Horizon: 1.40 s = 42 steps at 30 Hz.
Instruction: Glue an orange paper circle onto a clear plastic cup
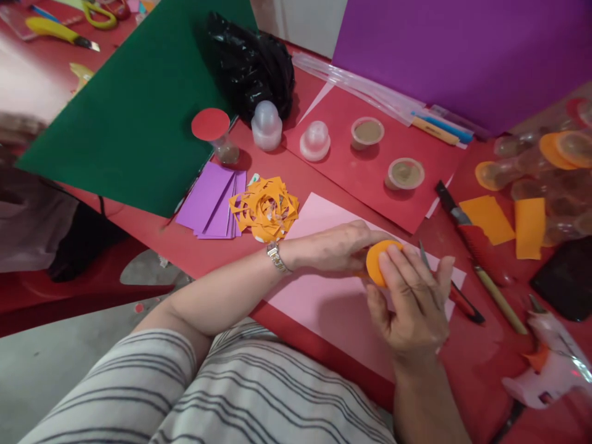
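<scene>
An orange paper disc (377, 264) is between my two hands, above a pink sheet (319, 302). My left hand (342, 246), with a watch at the wrist, reaches in from the left and curls around the disc's far side; its fingertips are mostly hidden. My right hand (411, 296) lays its fingers over the disc's face, with the thumb below the edge. What lies beneath the disc, if anything, is out of sight. Orange paper cutouts (266, 206) are heaped left of the pink sheet, beside purple paper pieces (213, 203).
Filled plastic cups (404, 174) and stacked clear cups (315, 142) stand behind. A red-topped cup joint (211, 125) is further left. On the right lie a box cutter (453, 203), scissors (467, 303), orange paper pieces (530, 228), a phone (567, 277) and a glue gun (550, 357).
</scene>
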Available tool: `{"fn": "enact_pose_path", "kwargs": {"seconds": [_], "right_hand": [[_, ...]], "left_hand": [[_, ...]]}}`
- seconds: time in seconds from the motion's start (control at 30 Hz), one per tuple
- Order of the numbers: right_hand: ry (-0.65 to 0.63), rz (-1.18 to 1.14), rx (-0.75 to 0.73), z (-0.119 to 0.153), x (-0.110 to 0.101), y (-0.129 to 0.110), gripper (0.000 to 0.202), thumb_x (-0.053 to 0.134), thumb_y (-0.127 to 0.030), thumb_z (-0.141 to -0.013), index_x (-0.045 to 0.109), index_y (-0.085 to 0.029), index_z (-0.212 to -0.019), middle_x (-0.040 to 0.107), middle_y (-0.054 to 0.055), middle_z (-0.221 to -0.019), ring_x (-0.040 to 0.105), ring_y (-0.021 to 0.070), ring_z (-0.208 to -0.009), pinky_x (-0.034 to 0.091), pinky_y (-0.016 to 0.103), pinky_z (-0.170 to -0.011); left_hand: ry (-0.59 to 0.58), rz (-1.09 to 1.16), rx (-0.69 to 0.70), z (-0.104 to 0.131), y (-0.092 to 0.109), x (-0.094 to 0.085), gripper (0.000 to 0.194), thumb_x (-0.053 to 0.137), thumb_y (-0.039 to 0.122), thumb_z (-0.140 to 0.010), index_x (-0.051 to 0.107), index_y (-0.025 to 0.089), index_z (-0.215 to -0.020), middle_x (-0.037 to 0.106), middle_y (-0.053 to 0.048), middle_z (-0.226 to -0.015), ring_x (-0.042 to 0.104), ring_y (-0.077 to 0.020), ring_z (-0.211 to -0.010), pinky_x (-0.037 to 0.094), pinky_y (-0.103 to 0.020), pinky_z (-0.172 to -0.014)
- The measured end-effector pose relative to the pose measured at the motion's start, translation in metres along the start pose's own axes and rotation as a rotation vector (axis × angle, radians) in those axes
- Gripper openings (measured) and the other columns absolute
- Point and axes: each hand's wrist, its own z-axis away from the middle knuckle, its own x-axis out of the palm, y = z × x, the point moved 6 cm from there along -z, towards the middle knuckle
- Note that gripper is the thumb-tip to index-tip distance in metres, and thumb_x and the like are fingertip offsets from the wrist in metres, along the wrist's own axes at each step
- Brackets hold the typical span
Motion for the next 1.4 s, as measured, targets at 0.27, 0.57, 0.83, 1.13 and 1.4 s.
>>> {"fn": "enact_pose_path", "kwargs": {"seconds": [0.27,0.57,0.83,1.13,1.4], "right_hand": [[0.022,0.055,-0.040,0.000,0.002,0.001,0.040,0.055,-0.029,-0.100,0.059,-0.007,-0.135,0.072,0.021,-0.122,0.063,0.0315,-0.125,0.027,0.059,-0.120],[0.051,0.017,-0.064,0.003,0.006,0.003,0.038,0.058,-0.024,-0.098,0.060,-0.008,-0.133,0.070,0.022,-0.124,0.062,0.0309,-0.127,0.031,0.057,-0.119],[0.190,-0.066,-0.043,0.007,-0.002,0.008,0.039,0.046,-0.017,-0.101,0.058,-0.015,-0.138,0.068,0.017,-0.131,0.059,0.0278,-0.131,0.029,0.058,-0.121],[0.155,-0.001,-0.086,0.005,0.005,0.003,0.029,0.051,-0.014,-0.099,0.065,-0.014,-0.124,0.074,0.013,-0.120,0.067,0.0235,-0.120,0.030,0.052,-0.121],[0.180,-0.003,-0.093,0.007,0.007,0.003,0.027,0.051,-0.013,-0.098,0.065,-0.013,-0.122,0.074,0.014,-0.119,0.067,0.0240,-0.120,0.035,0.053,-0.119]], "left_hand": [[0.049,-0.134,0.036,-0.002,-0.002,0.003,0.043,0.070,0.007,-0.080,0.061,0.014,-0.122,0.072,-0.011,-0.115,0.065,-0.0227,-0.103,0.049,-0.036,-0.095],[-0.019,-0.233,0.042,-0.004,-0.004,0.002,0.043,0.072,0.005,-0.076,0.062,0.012,-0.118,0.073,-0.009,-0.103,0.066,-0.0217,-0.094,0.051,-0.033,-0.088],[0.001,-0.215,0.076,-0.007,-0.010,0.008,0.039,0.076,0.008,-0.076,0.064,0.012,-0.112,0.072,-0.009,-0.102,0.066,-0.0213,-0.098,0.051,-0.033,-0.091],[-0.026,-0.262,0.139,-0.008,-0.012,0.007,0.036,0.075,0.006,-0.070,0.065,0.012,-0.104,0.072,-0.007,-0.101,0.065,-0.0192,-0.092,0.051,-0.031,-0.086],[-0.024,-0.172,0.083,-0.007,-0.013,0.002,0.020,0.075,0.010,-0.071,0.065,0.013,-0.087,0.068,0.001,-0.076,0.058,-0.0114,-0.068,0.047,-0.022,-0.068]]}}
